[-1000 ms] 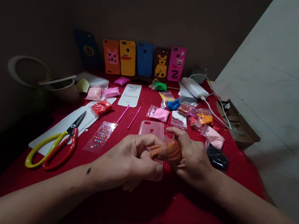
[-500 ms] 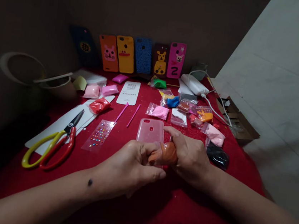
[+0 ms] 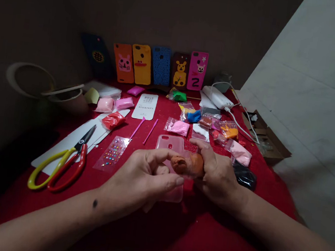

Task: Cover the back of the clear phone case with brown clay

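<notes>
My right hand [image 3: 218, 169] is closed around a small clear bag of orange-brown modelling clay [image 3: 195, 165]. A lump of the clay bulges from the bag's left end. My left hand [image 3: 146, 175] is beside that lump, its index fingertip against it and its thumb held apart below; the other fingers are curled. Under both hands a translucent pink phone case [image 3: 170, 142] lies on the red cloth [image 3: 203, 234], its middle partly covered by my hands and the clay. Bagged pale pink clay [image 3: 238, 151] and a black packet [image 3: 244, 175] lie right of my right hand.
Yellow-and-red-handled scissors [image 3: 77, 147] lie on white card at left, near a rhinestone sheet [image 3: 112, 153] and two pink plastic tools [image 3: 150, 131]. Several decorated phone cases [image 3: 160, 66] lean against the wall. A power bank [image 3: 215, 98] with a white cable is at back right.
My left thumb and index finger have parted from their pinch on the clay. The clay and bag have risen slightly, showing more of the phone case's lower end. The view has shifted slightly.
</notes>
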`<state>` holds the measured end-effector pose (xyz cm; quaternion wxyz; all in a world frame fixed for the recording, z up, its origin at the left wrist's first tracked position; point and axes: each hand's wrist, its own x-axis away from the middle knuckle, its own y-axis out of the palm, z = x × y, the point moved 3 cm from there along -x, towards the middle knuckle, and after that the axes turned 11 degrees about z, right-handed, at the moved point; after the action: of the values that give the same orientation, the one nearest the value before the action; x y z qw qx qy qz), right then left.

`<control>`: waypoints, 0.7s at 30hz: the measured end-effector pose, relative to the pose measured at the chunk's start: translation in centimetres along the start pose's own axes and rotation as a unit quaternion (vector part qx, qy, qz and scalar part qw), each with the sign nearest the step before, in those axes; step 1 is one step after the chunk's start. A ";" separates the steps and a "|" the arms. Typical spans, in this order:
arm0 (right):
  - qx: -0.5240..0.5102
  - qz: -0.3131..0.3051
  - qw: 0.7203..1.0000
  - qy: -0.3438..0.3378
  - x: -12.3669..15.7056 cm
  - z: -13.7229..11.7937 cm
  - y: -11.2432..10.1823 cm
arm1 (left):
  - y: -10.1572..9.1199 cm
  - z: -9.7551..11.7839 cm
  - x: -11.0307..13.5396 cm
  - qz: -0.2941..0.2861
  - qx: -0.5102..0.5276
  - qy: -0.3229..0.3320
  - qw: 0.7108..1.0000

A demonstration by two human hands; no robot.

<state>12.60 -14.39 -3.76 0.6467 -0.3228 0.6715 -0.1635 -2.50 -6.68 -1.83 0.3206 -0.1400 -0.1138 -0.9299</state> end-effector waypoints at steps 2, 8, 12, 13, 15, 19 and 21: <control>0.000 -0.002 1.000 0.010 0.1 0.0 0.1 | 0.1 -0.1 0.0 0.006 -0.018 0.011 1.000; 0.031 0.024 0.999 0.028 0.0 -0.4 0.0 | 1.0 -1.5 0.0 -0.081 0.119 -0.093 0.985; 0.046 -0.006 0.999 0.020 0.2 -0.7 0.3 | 1.4 -2.1 -0.2 -0.090 0.157 -0.109 0.977; 0.053 -0.020 0.998 0.015 0.2 -0.8 0.4 | 1.5 -2.2 -0.3 -0.090 0.154 -0.109 0.978; 0.058 -0.038 0.998 0.003 0.2 -0.9 0.6 | 1.5 -2.2 -0.4 -0.097 0.142 -0.115 0.978; 0.029 -0.033 0.999 -0.025 -0.1 -1.1 0.4 | 1.2 -1.9 -0.3 -0.142 0.118 -0.135 0.974; 0.009 -0.024 0.999 -0.032 -0.4 -1.2 0.1 | 0.9 -1.6 -0.1 -0.172 0.102 -0.140 0.970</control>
<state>11.45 -14.35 -3.40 0.6666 -0.3383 0.6408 -0.1748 -2.13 -7.78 -3.24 0.1496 -0.2137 -0.2746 -0.9255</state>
